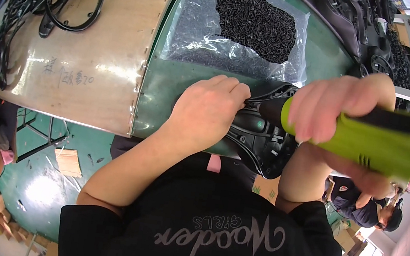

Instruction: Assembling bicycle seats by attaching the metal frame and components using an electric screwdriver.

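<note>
A black bicycle saddle (265,150) lies underside up on the green table, close in front of me. My right hand (338,108) is wrapped around a lime-green and black cordless screwdriver (373,140), held sideways with its dark nose pointing left over the saddle. My left hand (207,110) rests at the saddle's left side. Its fingers are curled together by the screwdriver's tip, and what they pinch is hidden. Beyond both hands, a heap of small black screws (257,24) shows through the torn opening of a clear plastic bag (189,41).
A tan board (108,68) covers the left part of the table, with black looped saddle frames (72,23) piled on it. More black saddles (346,16) are stacked at the far right. Other people appear at the left edge and at the right.
</note>
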Demonstrator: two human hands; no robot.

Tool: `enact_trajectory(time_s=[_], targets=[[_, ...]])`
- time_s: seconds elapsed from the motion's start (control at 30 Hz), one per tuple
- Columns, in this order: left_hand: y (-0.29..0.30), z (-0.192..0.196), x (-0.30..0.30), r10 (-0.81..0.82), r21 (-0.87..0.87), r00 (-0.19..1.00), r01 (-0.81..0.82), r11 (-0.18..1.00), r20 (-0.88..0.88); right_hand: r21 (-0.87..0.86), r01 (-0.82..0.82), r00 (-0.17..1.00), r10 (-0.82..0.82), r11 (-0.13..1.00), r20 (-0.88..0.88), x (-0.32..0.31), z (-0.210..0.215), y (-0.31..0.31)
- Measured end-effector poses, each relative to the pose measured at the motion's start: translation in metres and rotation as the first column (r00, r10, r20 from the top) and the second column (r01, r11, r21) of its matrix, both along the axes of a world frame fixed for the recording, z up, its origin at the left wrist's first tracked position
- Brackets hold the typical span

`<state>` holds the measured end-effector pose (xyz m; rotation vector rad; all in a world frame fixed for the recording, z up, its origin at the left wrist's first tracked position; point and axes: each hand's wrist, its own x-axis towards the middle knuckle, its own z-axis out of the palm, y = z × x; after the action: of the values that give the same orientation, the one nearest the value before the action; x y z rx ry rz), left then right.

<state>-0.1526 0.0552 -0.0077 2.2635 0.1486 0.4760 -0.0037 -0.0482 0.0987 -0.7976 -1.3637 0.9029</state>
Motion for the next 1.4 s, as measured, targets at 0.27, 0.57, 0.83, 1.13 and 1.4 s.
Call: enact_trajectory(time_s=[0.27,0.57,0.83,1.13,1.4], targets=[[0.003,0.005,-0.001,-0.024,-0.082,1.000,0.024,0.996,-0.004,0.035,0.173,0.975,-0.167,0.984,-0.145,0.004,-0.001,-0.010],[0.002,0.005,-0.003,0.004,-0.087,1.000,-0.006,0.996,-0.020,-0.015,0.185,0.929,-0.180,0.983,-0.324,-0.007,0.002,-0.001],[-0.002,0.006,-0.002,0.026,-0.056,1.000,-0.026,0.998,-0.003,-0.033,0.073,0.945,-0.080,0.997,-0.318,-0.002,0.008,0.007],[-0.002,0.004,-0.001,0.039,-0.055,0.999,-0.039,0.998,-0.010,-0.181,0.442,0.591,-0.437,0.878,-0.678,-0.028,0.020,0.013],[-0.003,0.003,0.001,0.041,-0.047,0.999,-0.040,0.998,0.028,-0.035,0.143,0.990,-0.143,0.989,-0.006,-0.009,0.023,-0.015]])
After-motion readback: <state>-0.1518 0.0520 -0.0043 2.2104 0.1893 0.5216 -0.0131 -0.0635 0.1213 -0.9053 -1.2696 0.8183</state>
